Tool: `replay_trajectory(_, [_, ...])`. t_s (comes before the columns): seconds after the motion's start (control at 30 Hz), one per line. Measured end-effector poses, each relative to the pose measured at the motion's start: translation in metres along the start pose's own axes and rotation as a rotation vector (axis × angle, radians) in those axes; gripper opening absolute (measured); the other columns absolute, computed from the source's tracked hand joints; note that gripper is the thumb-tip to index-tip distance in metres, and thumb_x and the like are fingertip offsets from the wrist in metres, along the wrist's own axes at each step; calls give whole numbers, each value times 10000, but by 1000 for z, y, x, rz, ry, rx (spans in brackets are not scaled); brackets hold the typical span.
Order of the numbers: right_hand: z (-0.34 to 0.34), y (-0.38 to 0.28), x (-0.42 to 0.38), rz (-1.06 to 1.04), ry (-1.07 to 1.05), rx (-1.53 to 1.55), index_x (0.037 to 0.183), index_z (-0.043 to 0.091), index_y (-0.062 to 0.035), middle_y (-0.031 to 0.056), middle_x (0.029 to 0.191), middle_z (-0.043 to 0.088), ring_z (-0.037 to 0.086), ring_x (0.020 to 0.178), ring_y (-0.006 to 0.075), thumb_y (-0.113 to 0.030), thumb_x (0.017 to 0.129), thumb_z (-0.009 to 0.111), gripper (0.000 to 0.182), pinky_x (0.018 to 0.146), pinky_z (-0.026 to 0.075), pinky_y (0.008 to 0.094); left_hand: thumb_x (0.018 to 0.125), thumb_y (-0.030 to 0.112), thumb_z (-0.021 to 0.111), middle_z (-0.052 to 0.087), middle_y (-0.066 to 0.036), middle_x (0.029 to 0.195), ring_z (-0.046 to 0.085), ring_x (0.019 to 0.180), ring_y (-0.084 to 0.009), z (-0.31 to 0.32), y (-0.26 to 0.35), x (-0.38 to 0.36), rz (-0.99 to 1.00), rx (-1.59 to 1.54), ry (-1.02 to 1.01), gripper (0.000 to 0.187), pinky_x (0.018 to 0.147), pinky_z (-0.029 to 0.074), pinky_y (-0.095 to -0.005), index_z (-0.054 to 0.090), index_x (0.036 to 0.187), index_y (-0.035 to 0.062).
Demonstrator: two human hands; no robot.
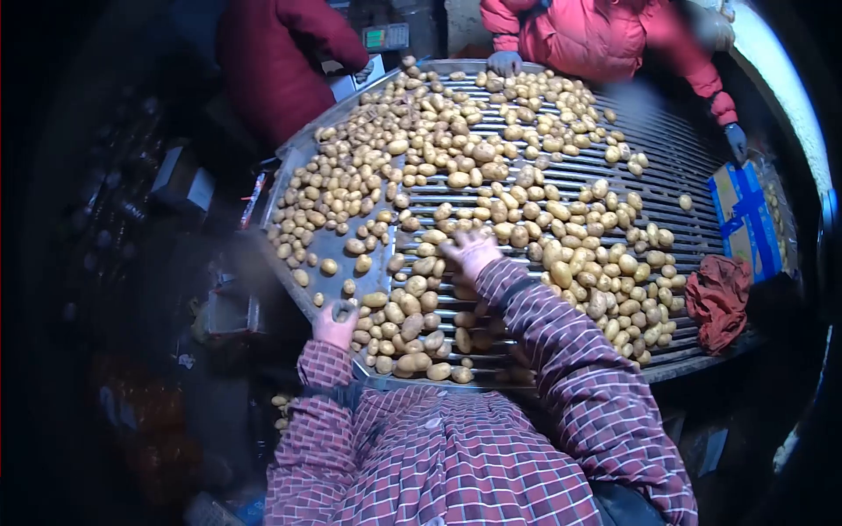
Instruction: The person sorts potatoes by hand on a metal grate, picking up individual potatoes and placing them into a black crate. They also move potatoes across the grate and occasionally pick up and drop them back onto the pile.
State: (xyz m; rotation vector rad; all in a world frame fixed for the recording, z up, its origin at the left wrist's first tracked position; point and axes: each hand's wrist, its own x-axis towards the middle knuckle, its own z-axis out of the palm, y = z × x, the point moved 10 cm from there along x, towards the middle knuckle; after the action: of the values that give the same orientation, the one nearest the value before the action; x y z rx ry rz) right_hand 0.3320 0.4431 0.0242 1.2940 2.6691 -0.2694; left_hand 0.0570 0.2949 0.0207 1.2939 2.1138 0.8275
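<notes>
My right hand reaches over the middle of the slatted sorting table, fingers spread and fingertips right at the potatoes there. Near the table's front left edge, my left hand is closed around a small, dark-looking potato. More potatoes lie in a loose group just right of that hand. A smooth metal plate forms the left part of the table, with a few potatoes scattered over it.
A large heap of potatoes covers the right of the table. Beyond it lie a red cloth and a blue-taped cardboard box. Two people in red jackets stand at the far side, one gloved hand at the edge.
</notes>
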Motion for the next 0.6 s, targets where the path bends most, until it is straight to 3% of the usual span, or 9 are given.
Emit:
replay_trajectory(0.07, [-4, 32, 13, 166, 131, -79, 1242, 541, -205, 83, 1230, 503, 502, 1173, 283, -319, 758, 725, 530, 890, 466, 478, 762, 170, 733, 704, -99, 854, 685, 836, -197, -5, 11, -29, 8, 17, -15, 185, 797, 514, -310, 709, 916, 70])
replay_trajectory(0.17, [-8, 1, 20, 53, 83, 83, 1119, 617, -156, 102, 1068, 623, 579, 1068, 274, -253, 757, 714, 387, 885, 491, 415, 767, 175, 724, 698, -123, 936, 677, 903, -232, 39, 26, -53, 226, 25, -95, 294, 835, 518, -322, 692, 1036, 61])
replay_trajectory(0.23, [15, -45, 15, -18, -11, 116, 1068, 637, -131, 112, 1029, 635, 639, 950, 269, -225, 835, 615, 252, 781, 546, 422, 785, 323, 704, 660, -177, 1060, 634, 999, -336, 90, 31, -57, 113, 111, -258, 440, 893, 503, -405, 639, 1143, 76])
replay_trajectory(0.27, [14, -66, -3, 21, -57, 93, 1048, 638, -118, 121, 1001, 637, 653, 905, 279, -242, 857, 573, 237, 726, 558, 420, 792, 409, 700, 663, -182, 1068, 634, 1005, -335, 102, 48, -61, 103, 403, -297, 504, 895, 496, -415, 627, 1131, 43])
replay_trajectory(0.33, [94, -77, -8, 53, -24, 108, 994, 630, -82, 144, 1009, 626, 633, 940, 308, -282, 855, 592, 246, 817, 519, 438, 801, 471, 671, 644, -190, 1109, 628, 1015, -347, 122, 51, -57, -115, 617, -543, 575, 903, 491, -430, 594, 1168, 35])
replay_trajectory(0.4, [75, -73, -27, 98, 112, 254, 1003, 628, -81, 153, 1011, 620, 621, 944, 319, -306, 851, 608, 272, 853, 496, 437, 797, 452, 683, 637, -180, 1129, 626, 1028, -340, 125, 57, -52, -46, 636, -565, 553, 903, 493, -429, 592, 1178, 61])
replay_trajectory(0.5, [48, -56, -47, 61, 36, 577, 1058, 623, -62, 167, 1020, 635, 617, 965, 324, -306, 864, 611, 312, 861, 487, 405, 791, 425, 699, 636, -163, 1147, 623, 1043, -332, 123, 60, -50, 65, 581, -519, 514, 893, 497, -430, 600, 1179, 103])
replay_trajectory(0.57, [57, -26, -59, 121, -53, 1141, 1096, 616, -42, 98, 990, 646, 632, 938, 268, -307, 886, 604, 338, 812, 505, 372, 778, 390, 718, 643, -141, 1148, 614, 1059, -343, 109, 68, -54, 91, 449, -469, 495, 899, 497, -438, 599, 1197, 157])
replay_trajectory(0.6, [59, -16, -59, 90, -55, 1342, 1101, 616, -40, 67, 975, 644, 636, 924, 244, -301, 891, 603, 335, 786, 513, 364, 767, 317, 753, 648, -132, 1119, 642, 1024, -286, 98, 70, -58, 123, 286, -463, 519, 882, 511, -396, 579, 1215, 119])
